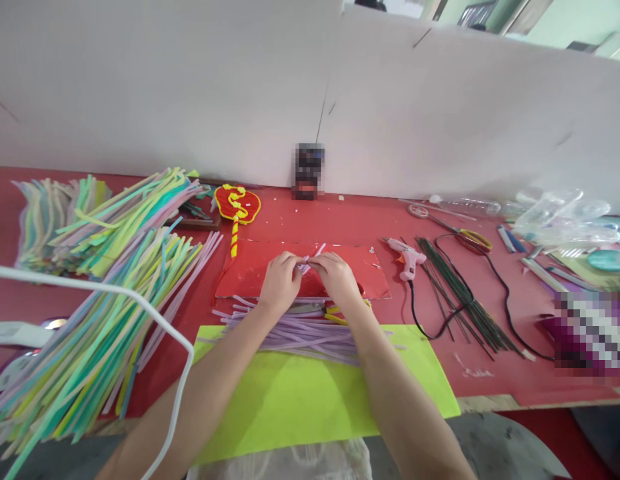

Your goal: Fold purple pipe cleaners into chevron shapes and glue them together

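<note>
Over the red board, my left hand and my right hand meet, fingers pinched on a small twisted piece of lilac pipe cleaner. One end of it sticks up between the hands; the fingers hide part of its shape. Below my wrists lies a pile of lilac pipe cleaners on a lime-green sheet. Yellow-handled scissors rest at the top of that pile, partly behind my right forearm.
Bundles of coloured pipe cleaners spread over the left side, with a white cable in front. A red and yellow fan-shaped piece lies behind. To the right are a pink glue gun, dark green stems, more scissors and clear plastic.
</note>
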Motion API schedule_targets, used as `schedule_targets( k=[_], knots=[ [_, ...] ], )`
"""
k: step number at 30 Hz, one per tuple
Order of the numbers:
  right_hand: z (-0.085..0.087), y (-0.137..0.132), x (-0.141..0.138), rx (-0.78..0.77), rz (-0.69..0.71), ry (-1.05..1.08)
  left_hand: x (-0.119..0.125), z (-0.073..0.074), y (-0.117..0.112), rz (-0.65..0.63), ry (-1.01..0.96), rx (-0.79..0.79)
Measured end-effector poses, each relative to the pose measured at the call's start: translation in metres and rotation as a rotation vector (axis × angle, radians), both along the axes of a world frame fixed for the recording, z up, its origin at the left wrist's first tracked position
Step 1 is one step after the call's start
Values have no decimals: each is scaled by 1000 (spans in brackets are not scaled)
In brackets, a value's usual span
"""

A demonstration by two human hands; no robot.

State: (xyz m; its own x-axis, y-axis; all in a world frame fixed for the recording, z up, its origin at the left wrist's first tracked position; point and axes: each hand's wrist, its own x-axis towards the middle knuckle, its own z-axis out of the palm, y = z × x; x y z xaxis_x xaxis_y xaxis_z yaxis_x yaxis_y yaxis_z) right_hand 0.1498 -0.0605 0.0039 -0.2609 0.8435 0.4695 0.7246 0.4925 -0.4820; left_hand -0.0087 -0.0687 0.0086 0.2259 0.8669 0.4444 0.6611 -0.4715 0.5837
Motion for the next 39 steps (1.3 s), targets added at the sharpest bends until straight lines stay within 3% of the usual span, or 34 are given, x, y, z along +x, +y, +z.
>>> schedule_targets(
  k=[16, 39],
  knots=[
    [2, -1, -2, -15, 16, 81, -2, -4, 3, -18, -94, -14],
    [4, -2, -5, -68, 69, 193, -3, 0, 2, -26, -18, -31]
  ],
)
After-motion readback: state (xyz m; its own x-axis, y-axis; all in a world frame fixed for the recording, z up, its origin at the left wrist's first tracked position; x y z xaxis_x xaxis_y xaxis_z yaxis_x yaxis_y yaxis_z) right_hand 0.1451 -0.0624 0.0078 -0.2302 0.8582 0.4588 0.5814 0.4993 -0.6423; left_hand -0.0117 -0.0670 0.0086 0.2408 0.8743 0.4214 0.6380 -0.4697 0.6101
